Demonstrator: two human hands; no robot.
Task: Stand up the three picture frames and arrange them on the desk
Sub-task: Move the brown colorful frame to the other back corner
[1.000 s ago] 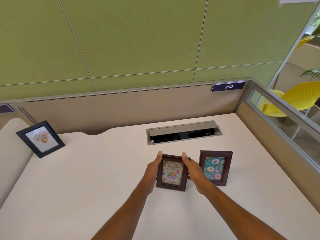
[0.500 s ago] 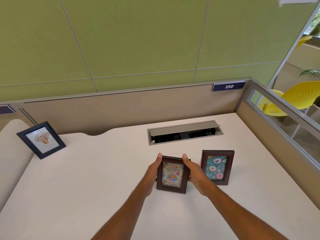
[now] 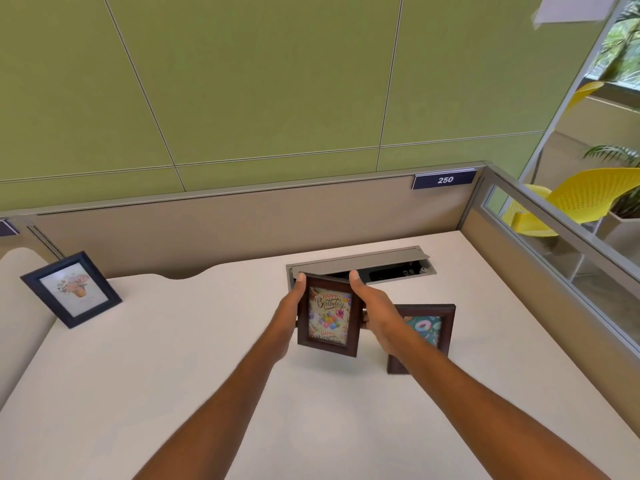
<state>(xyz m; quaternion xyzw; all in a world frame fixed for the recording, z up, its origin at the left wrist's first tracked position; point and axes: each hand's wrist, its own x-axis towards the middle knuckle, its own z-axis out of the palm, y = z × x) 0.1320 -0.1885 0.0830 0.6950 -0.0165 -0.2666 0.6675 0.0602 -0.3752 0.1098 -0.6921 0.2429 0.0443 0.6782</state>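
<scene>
A dark brown frame with a "Happy Birthday" picture is held upright above the white desk. My left hand grips its left edge and my right hand grips its right edge. Just to the right and behind my right hand, a second brown frame with a donut picture stands on the desk, partly hidden by my wrist. A black frame with a flower-pot picture stands leaning at the desk's far left.
An open grey cable hatch is set into the desk just behind the held frame. A beige partition borders the back, and a glass-topped partition runs along the right. Yellow chairs sit beyond the glass.
Both hands have lifted the birthday frame off the desk and carried it a little farther back, toward the hatch. The other two frames have not moved.
</scene>
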